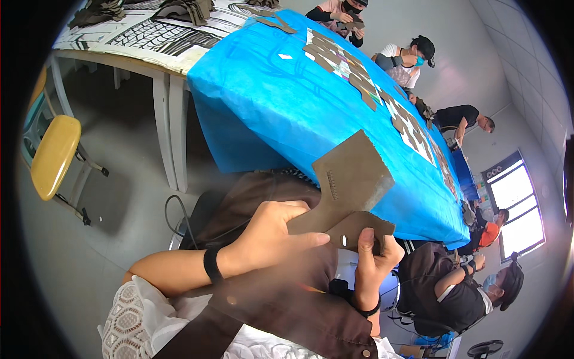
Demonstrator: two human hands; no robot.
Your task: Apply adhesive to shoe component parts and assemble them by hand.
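Over my lap I hold a flat grey-brown cut piece [353, 173], leather-like, with a broad squared upper part and a row of small marks near its left edge. My left hand [272, 233] is closed on its narrow lower left end, thumb lying across the front. A lower flap [359, 226] overlaps it; whether this is a fold or a second piece I cannot tell. My right hand [376, 257] pinches that flap at its right end, thumb in front. Beside the right thumb shows a small white oval spot, perhaps a hole.
Ahead is a long table with a blue cover [257, 96], bearing rows of similar brown pieces [412, 131] on white sheets. Stacks of brown pieces [182, 11] lie on the patterned table at far left. A yellow chair [55, 157] stands left. Several people sit around the table.
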